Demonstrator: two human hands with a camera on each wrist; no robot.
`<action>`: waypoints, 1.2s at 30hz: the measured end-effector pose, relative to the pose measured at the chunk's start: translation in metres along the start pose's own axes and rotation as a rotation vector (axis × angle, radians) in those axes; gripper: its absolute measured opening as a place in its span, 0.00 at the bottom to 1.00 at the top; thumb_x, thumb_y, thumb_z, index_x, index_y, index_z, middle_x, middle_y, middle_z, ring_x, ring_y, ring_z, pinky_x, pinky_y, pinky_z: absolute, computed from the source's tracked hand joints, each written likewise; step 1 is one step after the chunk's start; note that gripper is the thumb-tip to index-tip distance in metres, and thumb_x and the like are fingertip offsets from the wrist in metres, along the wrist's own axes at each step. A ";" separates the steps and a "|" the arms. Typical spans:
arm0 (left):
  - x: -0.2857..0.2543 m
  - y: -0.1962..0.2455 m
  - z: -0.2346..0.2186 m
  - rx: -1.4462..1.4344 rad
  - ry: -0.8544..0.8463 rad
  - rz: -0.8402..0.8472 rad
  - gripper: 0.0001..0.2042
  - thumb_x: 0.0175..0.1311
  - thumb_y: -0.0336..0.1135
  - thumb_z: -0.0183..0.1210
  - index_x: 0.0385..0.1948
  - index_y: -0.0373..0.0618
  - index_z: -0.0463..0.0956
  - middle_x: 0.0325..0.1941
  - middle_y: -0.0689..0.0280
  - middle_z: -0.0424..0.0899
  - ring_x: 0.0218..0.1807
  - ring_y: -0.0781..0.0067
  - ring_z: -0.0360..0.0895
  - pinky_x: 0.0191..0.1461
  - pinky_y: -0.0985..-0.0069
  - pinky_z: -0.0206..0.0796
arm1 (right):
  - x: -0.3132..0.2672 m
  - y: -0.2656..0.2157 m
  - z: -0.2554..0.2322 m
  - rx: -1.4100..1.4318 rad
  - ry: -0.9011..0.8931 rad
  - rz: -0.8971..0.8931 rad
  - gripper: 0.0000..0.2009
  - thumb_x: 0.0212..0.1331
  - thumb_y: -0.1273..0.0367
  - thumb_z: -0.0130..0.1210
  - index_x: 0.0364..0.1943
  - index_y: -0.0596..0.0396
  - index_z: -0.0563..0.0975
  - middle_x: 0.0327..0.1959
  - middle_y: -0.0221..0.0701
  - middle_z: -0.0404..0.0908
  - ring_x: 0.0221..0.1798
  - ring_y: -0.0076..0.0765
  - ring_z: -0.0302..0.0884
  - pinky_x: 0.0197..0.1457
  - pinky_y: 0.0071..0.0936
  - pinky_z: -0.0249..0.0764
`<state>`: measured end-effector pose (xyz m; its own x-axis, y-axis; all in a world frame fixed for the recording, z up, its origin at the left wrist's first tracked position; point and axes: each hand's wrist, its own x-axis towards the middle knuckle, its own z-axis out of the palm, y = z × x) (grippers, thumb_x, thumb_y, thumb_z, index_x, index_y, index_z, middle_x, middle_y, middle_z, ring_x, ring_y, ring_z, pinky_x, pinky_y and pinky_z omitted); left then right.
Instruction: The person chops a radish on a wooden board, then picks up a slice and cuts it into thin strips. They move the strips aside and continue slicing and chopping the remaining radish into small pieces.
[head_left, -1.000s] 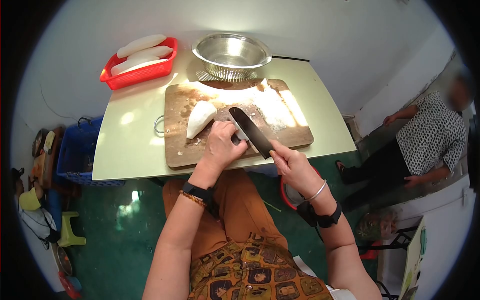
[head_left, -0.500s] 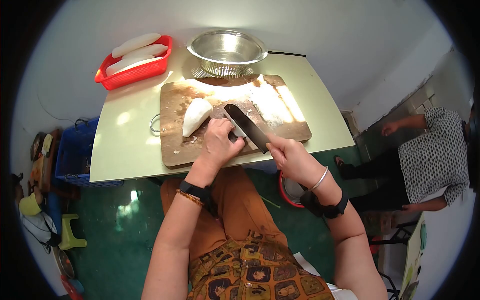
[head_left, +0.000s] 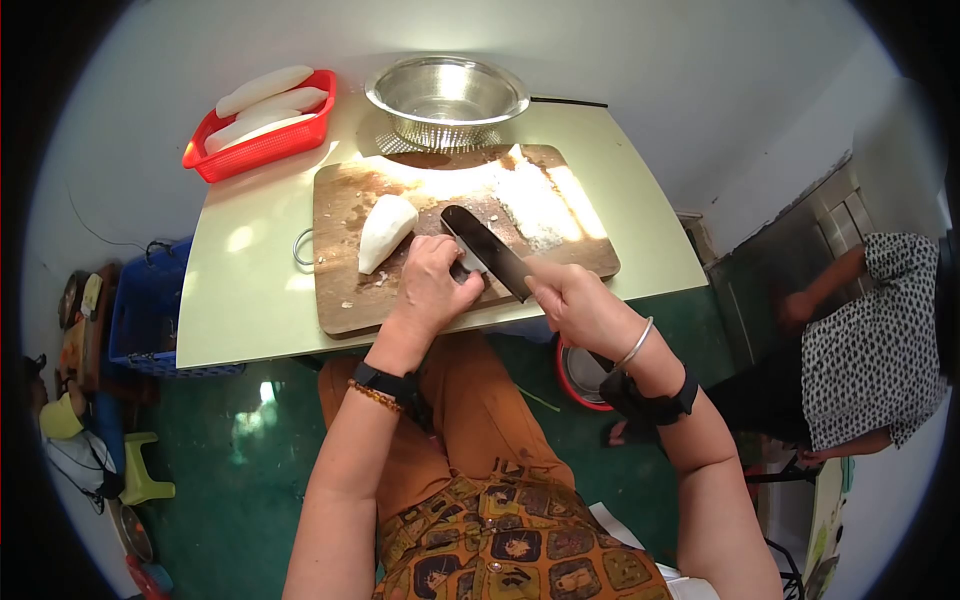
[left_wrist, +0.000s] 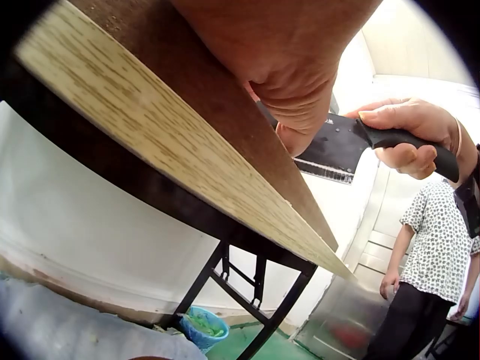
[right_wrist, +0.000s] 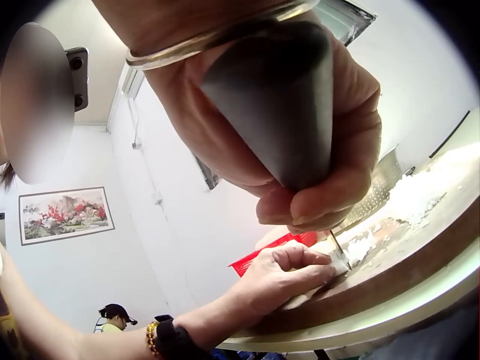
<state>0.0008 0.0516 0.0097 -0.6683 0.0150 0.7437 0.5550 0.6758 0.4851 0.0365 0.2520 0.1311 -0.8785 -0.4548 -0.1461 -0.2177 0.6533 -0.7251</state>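
Note:
My right hand (head_left: 575,303) grips the black handle (left_wrist: 424,152) of a cleaver, its dark blade (head_left: 488,252) slanting over the cutting board (head_left: 350,305). Close beside the blade, my left hand (head_left: 428,285) holds down a white radish piece (right_wrist: 340,264) with bent fingers and thumb, which hide most of it. To the left of that hand a larger chunk of peeled white radish (head_left: 386,232) lies on the board. Finely cut white bits (head_left: 535,207) are spread over the board's right side, in bright sunlight.
Behind the board stands a metal basin (head_left: 447,100) in a perforated one. A red basket (head_left: 258,152) with several peeled radishes sits at the table's back left. A person in a patterned shirt (head_left: 875,335) is at the right. On the floor at left is a blue crate (head_left: 150,310).
The head view has shifted slightly, so table and board appear a little further left and up. Both hands keep almost the same place by the blade. The person at right has moved nearer.

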 end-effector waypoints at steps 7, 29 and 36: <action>0.001 -0.001 0.000 0.006 -0.008 0.000 0.11 0.40 0.32 0.64 0.23 0.39 0.73 0.30 0.57 0.77 0.38 0.53 0.73 0.47 0.63 0.68 | 0.006 0.011 0.018 -0.114 0.158 -0.189 0.06 0.67 0.70 0.45 0.40 0.58 0.70 0.24 0.49 0.77 0.29 0.59 0.77 0.33 0.48 0.73; 0.021 0.002 0.035 0.178 -0.135 -0.173 0.14 0.39 0.32 0.67 0.28 0.41 0.73 0.34 0.59 0.78 0.39 0.55 0.72 0.45 0.63 0.66 | 0.067 0.095 -0.002 0.289 0.085 -0.185 0.09 0.66 0.70 0.48 0.48 0.51 0.75 0.21 0.40 0.74 0.24 0.40 0.74 0.30 0.36 0.69; 0.012 -0.003 0.030 0.134 -0.089 -0.109 0.14 0.39 0.32 0.67 0.28 0.40 0.73 0.34 0.58 0.78 0.40 0.54 0.72 0.46 0.62 0.66 | 0.048 0.077 0.001 0.317 0.132 -0.176 0.08 0.66 0.70 0.48 0.45 0.54 0.76 0.22 0.39 0.77 0.18 0.38 0.77 0.22 0.35 0.73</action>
<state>-0.0238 0.0720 0.0036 -0.7655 -0.0024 0.6434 0.4098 0.7691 0.4904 -0.0221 0.2805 0.0676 -0.8910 -0.4482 0.0718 -0.2455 0.3429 -0.9067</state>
